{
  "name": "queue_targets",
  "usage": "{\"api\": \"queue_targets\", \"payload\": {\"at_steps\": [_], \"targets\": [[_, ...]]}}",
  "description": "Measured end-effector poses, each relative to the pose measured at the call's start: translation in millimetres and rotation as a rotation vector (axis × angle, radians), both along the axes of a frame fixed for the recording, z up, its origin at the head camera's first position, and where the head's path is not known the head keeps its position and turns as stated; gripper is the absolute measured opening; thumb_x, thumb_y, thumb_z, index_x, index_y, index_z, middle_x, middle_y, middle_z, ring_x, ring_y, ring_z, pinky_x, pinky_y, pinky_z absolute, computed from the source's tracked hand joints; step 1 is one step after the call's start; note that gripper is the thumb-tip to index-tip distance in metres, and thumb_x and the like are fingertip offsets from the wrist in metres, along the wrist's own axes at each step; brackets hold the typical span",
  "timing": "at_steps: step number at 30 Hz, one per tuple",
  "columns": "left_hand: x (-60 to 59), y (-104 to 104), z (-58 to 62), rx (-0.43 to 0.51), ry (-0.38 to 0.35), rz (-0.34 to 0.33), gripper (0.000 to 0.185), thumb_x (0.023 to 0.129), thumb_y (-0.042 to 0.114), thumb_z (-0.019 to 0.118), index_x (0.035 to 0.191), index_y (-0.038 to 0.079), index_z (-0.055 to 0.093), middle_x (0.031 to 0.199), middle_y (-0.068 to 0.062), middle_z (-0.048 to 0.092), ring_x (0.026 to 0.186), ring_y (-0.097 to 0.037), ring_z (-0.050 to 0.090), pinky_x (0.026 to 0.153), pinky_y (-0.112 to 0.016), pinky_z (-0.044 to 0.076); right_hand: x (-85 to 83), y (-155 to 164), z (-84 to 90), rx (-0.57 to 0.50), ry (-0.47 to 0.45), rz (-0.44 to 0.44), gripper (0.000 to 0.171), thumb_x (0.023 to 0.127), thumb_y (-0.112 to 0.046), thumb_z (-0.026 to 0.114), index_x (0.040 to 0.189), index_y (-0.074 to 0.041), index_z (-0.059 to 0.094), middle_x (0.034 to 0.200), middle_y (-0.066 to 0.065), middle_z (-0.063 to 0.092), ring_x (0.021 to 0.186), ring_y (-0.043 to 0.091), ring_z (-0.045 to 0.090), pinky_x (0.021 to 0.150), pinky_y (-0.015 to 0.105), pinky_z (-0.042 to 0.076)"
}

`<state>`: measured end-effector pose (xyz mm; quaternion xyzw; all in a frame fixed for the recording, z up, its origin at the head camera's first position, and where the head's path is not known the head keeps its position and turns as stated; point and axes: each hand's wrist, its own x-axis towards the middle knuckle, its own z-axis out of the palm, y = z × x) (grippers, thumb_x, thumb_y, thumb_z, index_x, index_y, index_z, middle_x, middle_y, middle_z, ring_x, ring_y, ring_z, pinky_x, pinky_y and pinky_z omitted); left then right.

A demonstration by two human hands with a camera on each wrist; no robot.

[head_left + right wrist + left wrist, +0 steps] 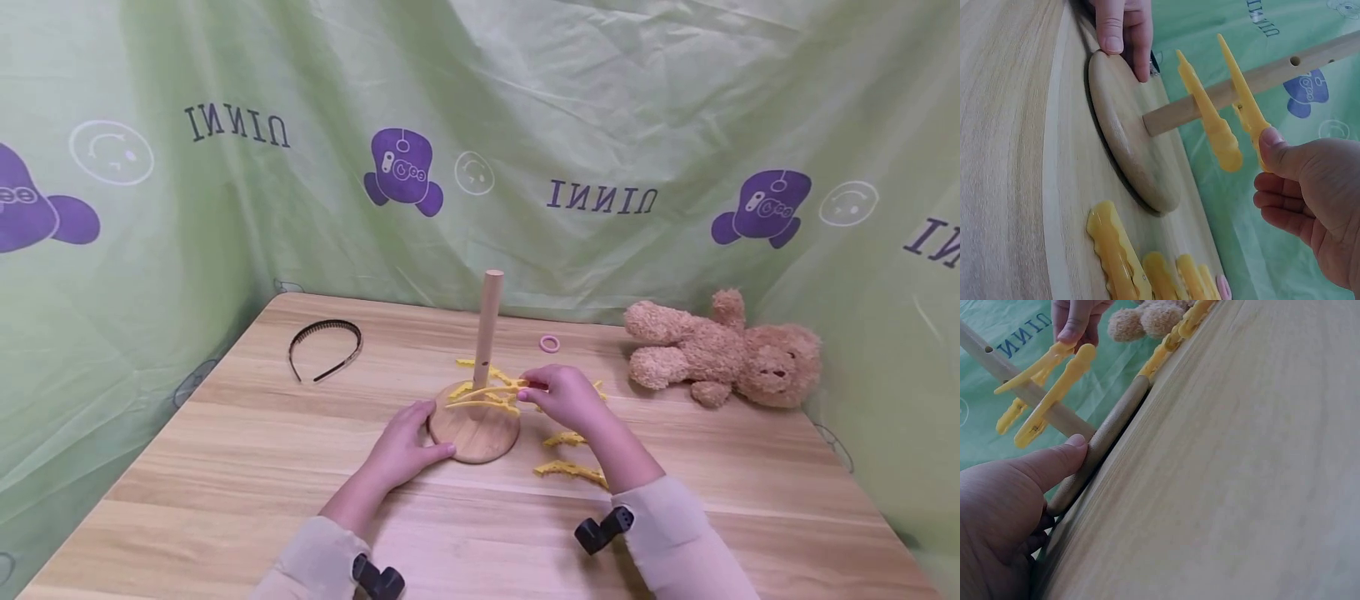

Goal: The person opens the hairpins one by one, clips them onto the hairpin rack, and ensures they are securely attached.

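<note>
While the green backdrop (600,100) behind the table (225,467) is showing mirrored lettering that seems to read "UINNI" four times, beside three purple cartoon figures, the only writing in view is sitting there. One wooden stand (480,417), a round base with an upright dowel, is standing near the middle of the table. The left hand (408,446) is resting against the rim of the base, fingers fairly straight and thumb pressing the edge, gripping nothing. The right hand (562,396) is pinching one yellow clip (1244,106) between thumb and fingers at the dowel, just beside a second yellow clip (1207,119) already sitting on it. More yellow clips (570,471) are lying loose on the table right of the base; at least three are showing, the exact count being hard to tell. One black headband (326,350), one pink hair tie (550,343) and one teddy bear (720,350) are lying farther back.
</note>
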<state>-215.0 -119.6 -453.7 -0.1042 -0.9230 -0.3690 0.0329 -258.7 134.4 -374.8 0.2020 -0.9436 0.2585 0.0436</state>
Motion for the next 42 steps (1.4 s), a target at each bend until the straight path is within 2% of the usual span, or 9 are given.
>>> {"api": "queue_targets", "payload": {"at_steps": [11,17,22,26,31,42], "targets": [[-1.5,2,2.8,-0.001,0.008,-0.009,0.080,0.067,0.047,0.068,0.129,0.005,0.039,0.134,-0.013,0.039,0.127,-0.030,0.030,0.107,-0.045,0.023,2.8,-2,2.3,-0.017,-0.064,0.036,0.037,0.074,-0.038,0.064,0.104,-0.017,0.062,0.098,-0.001,0.066,0.095,0.015,0.060,0.083,0.035,0.049],[-2.1,1,3.2,0.004,0.006,-0.009,0.080,0.067,0.046,0.068,0.129,0.005,0.039,0.134,-0.013,0.039,0.127,-0.030,0.030,0.106,-0.046,0.023,4.5,1,0.7,-0.037,-0.036,0.075,0.042,0.073,-0.042,0.063,0.107,-0.017,0.061,0.104,0.000,0.064,0.099,0.016,0.058,0.087,0.036,0.047],[-2.7,1,2.0,0.000,0.008,-0.007,0.080,0.066,0.046,0.068,0.129,0.005,0.040,0.133,-0.013,0.040,0.127,-0.030,0.031,0.106,-0.046,0.024,6.2,5,-3.0,-0.058,-0.018,0.084,0.055,0.071,-0.049,0.062,0.115,-0.017,0.055,0.111,0.001,0.060,0.103,0.017,0.056,0.089,0.036,0.045],[-2.6,2,2.3,-0.004,0.006,-0.010,0.081,0.066,0.046,0.068,0.129,0.005,0.039,0.133,-0.013,0.040,0.127,-0.031,0.030,0.107,-0.046,0.023,9.3,11,-6.3,-0.086,-0.031,0.072,0.062,0.070,-0.054,0.060,0.120,-0.019,0.051,0.116,0.000,0.058,0.105,0.017,0.054,0.091,0.036,0.045],[-2.1,2,2.5,-0.006,0.003,-0.009,0.081,0.065,0.047,0.069,0.129,0.004,0.039,0.134,-0.014,0.039,0.127,-0.032,0.029,0.107,-0.046,0.022,17.3,23,-8.4,-0.104,-0.006,0.043,0.061,0.070,-0.056,0.058,0.119,-0.021,0.052,0.116,-0.001,0.057,0.106,0.018,0.053,0.091,0.037,0.044],[-0.6,-1,0.4,-0.002,0.001,0.001,0.082,0.065,0.047,0.069,0.129,0.005,0.039,0.134,-0.014,0.039,0.127,-0.032,0.029,0.106,-0.047,0.023,42.6,60,-20.9,-0.125,0.020,-0.022,0.056,0.072,-0.049,0.061,0.118,-0.019,0.053,0.118,0.002,0.056,0.105,0.022,0.053,0.089,0.042,0.044]]}}
